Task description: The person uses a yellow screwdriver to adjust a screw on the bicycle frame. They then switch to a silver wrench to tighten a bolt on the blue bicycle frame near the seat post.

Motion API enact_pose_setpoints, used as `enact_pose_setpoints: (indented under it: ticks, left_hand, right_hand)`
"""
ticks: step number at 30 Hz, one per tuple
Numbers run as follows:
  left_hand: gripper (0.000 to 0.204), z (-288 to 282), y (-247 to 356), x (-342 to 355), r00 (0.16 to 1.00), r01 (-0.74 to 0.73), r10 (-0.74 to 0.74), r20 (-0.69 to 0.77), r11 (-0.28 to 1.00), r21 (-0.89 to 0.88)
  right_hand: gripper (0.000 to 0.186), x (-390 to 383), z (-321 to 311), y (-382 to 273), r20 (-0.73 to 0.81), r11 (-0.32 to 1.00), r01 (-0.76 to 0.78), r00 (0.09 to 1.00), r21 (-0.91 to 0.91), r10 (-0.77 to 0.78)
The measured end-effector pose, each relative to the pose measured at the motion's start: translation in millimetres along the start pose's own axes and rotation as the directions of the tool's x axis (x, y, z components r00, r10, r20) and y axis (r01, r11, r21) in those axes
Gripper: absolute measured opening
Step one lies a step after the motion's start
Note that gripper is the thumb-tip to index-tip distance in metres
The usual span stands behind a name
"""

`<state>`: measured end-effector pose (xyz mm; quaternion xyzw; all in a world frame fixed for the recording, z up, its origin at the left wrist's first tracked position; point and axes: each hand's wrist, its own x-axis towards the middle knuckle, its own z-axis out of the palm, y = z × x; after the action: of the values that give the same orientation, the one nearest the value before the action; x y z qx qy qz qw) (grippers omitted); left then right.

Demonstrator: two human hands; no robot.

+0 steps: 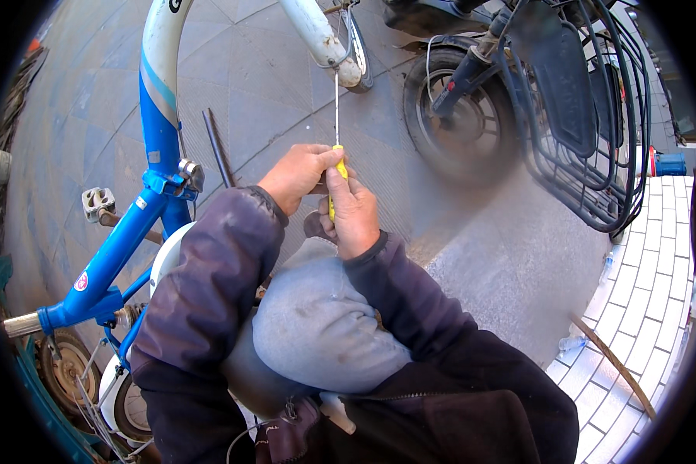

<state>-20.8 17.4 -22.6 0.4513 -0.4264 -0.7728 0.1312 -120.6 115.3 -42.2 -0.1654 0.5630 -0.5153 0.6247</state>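
Note:
A screwdriver with a yellow handle and a long thin metal shaft stands between my two hands. My left hand pinches the handle near its shaft end. Just below it, my right hand is closed round the handle, thumb on top. The shaft runs away from me to the rusty, scuffed end of a white curved bicycle part, where a thin wire clip sits. Whether the tip sits in a screw there is too small to tell. A blue and white bicycle frame extends along my left.
A pedal juts out from the blue frame. On the paving beyond my left forearm lies a dark rod. An electric scooter's front wheel and black wire basket stand at right. White tiles with a stick edge the right side.

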Motion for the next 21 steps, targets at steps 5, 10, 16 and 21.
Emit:
enact_pose_setpoints:
  ticks: [5,10,16,21]
  left_hand:
    - [0.036,-2.4,1.7,1.7,1.0,0.018,-0.018,-0.003,1.0,-0.02]
    - [0.032,-5.6,1.6,0.8,0.998,0.05,-0.044,0.048,0.991,-0.124]
    - [0.036,-4.5,0.8,-0.9,1.0,-0.029,0.029,0.008,0.999,-0.026]
    - [0.036,-1.3,1.3,-2.1,0.999,-0.042,0.041,-0.035,0.998,-0.048]
  right_hand:
    - [0.038,-6.9,-4.9,-2.7,0.121,0.978,-0.056,0.992,0.2,0.032]
    - [0.043,-10.0,-23.3,-5.1,0.346,0.901,-0.219,0.934,0.375,0.083]
    - [0.039,-0.8,-32.9,-0.1,0.35,0.941,-0.182,0.934,0.287,0.074]
    - [0.037,0.2,-32.2,2.3,0.313,0.956,-0.146,0.948,0.253,0.062]
